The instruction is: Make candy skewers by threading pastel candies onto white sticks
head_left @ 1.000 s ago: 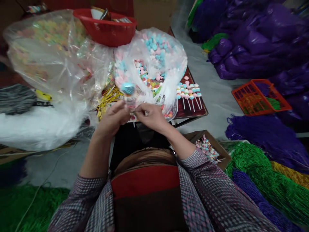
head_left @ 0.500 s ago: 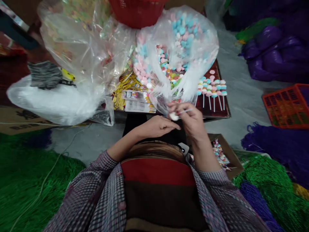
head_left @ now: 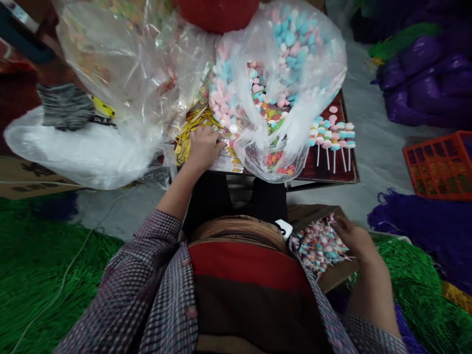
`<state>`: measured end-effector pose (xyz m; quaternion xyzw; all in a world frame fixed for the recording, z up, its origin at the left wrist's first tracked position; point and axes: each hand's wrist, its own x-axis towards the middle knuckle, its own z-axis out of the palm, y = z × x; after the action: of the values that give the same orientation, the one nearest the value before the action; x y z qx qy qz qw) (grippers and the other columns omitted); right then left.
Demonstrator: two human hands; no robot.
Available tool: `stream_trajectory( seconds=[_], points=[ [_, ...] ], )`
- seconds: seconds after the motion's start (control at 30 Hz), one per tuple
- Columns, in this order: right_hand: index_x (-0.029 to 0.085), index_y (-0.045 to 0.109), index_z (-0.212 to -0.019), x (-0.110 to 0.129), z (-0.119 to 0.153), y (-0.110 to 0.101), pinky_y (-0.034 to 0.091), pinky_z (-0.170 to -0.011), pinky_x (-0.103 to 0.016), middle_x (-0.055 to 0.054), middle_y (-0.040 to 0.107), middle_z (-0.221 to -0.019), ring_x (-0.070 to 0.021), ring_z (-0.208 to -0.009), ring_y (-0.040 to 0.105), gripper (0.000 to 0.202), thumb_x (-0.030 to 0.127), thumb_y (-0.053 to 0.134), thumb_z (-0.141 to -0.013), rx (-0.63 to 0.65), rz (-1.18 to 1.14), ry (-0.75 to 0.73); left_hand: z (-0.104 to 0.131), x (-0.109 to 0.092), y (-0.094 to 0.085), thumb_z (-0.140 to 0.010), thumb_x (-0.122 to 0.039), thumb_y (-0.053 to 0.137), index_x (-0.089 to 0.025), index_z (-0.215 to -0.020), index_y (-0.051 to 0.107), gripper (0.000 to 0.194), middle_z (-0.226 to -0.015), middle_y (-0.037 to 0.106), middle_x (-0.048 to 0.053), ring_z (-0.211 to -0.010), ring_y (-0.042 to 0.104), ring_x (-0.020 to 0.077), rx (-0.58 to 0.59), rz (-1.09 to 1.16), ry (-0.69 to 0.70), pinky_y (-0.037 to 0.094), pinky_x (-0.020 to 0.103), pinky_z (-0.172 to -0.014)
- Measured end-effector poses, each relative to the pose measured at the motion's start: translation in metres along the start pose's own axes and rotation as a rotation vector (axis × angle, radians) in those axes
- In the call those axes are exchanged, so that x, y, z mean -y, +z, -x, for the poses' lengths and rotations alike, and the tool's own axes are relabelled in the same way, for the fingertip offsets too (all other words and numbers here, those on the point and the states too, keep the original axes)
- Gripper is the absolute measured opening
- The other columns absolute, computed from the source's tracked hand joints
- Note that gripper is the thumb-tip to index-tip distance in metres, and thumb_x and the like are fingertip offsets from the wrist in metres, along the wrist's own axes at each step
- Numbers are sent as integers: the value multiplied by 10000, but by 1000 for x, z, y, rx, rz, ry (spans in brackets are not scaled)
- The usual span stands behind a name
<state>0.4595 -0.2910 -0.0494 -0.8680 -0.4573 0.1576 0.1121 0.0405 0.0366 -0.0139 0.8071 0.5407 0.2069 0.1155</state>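
Observation:
My left hand point(head_left: 205, 146) lies over the stack of printed clear wrappers point(head_left: 229, 160), its bent fingers pressed together on them; what is under the fingertips is partly hidden. Just beyond it spreads a pile of gold twist ties point(head_left: 184, 140). My right hand point(head_left: 354, 239) is at the right rim of a cardboard box point(head_left: 334, 276) beside my lap. Its fingers are apart and dim, with nothing visible in them. Inside the box are many wrapped marshmallow lollipops point(head_left: 319, 244). Several unwrapped marshmallow skewers point(head_left: 334, 135) lie in a row on the table's right end.
A big clear bag of pink, blue and white marshmallows point(head_left: 295, 39) covers the table's middle. Another bag of candies point(head_left: 125, 64) stands left. A red basket point(head_left: 219, 14) is behind. A co-worker's gloved hand point(head_left: 64, 105) is at far left. An orange crate point(head_left: 438, 164) sits right.
My hands have parted from in front of the marshmallow bag. The left moved forward onto the wrappers; the right swung down to the box. The white-sticked piece it held is no longer seen in it.

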Motion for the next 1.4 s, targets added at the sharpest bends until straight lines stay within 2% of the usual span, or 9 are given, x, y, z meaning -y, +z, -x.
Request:
stream_trajectory(
  seconds=[0.2,0.4,0.53,0.67,0.77,0.87,1.03,1.17,1.4],
  points=[
    [242,745,-980,56,0,8,545,-1046,-509,-153,798,-1129,-341,-1092,749,388,529,559,-797,45,-225,-53,-11,3,14,-906,-261,620,-203,-855,700,112,-1094,696,143,-1136,552,349,-7,26,-4,351,548,-989],
    [214,779,-977,97,0,10,554,-1051,-504,-146,806,-1107,-316,-1074,761,379,517,586,-855,10,-357,-159,-19,17,21,-894,-213,596,-203,-788,665,127,-984,708,119,-1033,578,296,-76,140,-21,367,530,-987],
    [227,792,-1001,135,1,3,574,-1002,-493,-95,825,-981,-273,-950,779,359,525,642,-867,-26,-511,-173,-18,27,8,-914,-292,624,-227,-803,658,134,-919,709,83,-974,605,252,-228,289,129,409,476,-971],
    [238,798,-1011,209,-6,-2,590,-955,-439,-55,820,-887,-227,-887,770,356,547,695,-868,55,-884,-232,-2,1,-16,-982,-429,567,-232,-872,677,250,-962,722,59,-981,639,218,-285,398,399,453,413,-915],
    [251,793,-1035,267,-18,2,576,-916,-389,-44,808,-975,-212,-947,745,407,596,720,-832,197,-1035,-309,17,-32,-23,-1000,-442,546,-239,-908,682,262,-1018,726,45,-1008,646,192,-278,387,455,446,384,-938],
    [215,757,-835,302,-31,11,520,-756,-297,15,721,-782,-143,-756,646,368,578,774,-778,225,-1041,-367,35,-53,-21,-999,-433,554,-238,-922,695,253,-1083,731,52,-1079,642,198,-292,395,490,430,384,-990],
    [201,621,-689,303,-37,17,419,-662,-261,53,567,-655,-95,-637,475,394,554,776,-773,134,-1082,-380,45,-52,-26,-940,-543,603,-187,-1154,689,425,-1007,739,63,-893,664,169,27,646,280,501,303,-813],
    [213,627,-693,291,-33,12,434,-685,-282,36,600,-691,-114,-664,501,388,556,801,-741,63,-1090,-377,43,-48,-35,-828,-593,708,-156,-859,710,438,-718,662,8,-657,564,119,387,963,114,458,251,-655],
    [207,592,-618,282,-29,17,370,-611,-269,47,528,-571,-99,-574,445,519,682,715,-786,42,-1050,-337,43,-61,-38,-911,-591,583,-187,-673,528,472,-617,457,-38,-605,391,103,220,849,126,322,255,-599]
  ],
)
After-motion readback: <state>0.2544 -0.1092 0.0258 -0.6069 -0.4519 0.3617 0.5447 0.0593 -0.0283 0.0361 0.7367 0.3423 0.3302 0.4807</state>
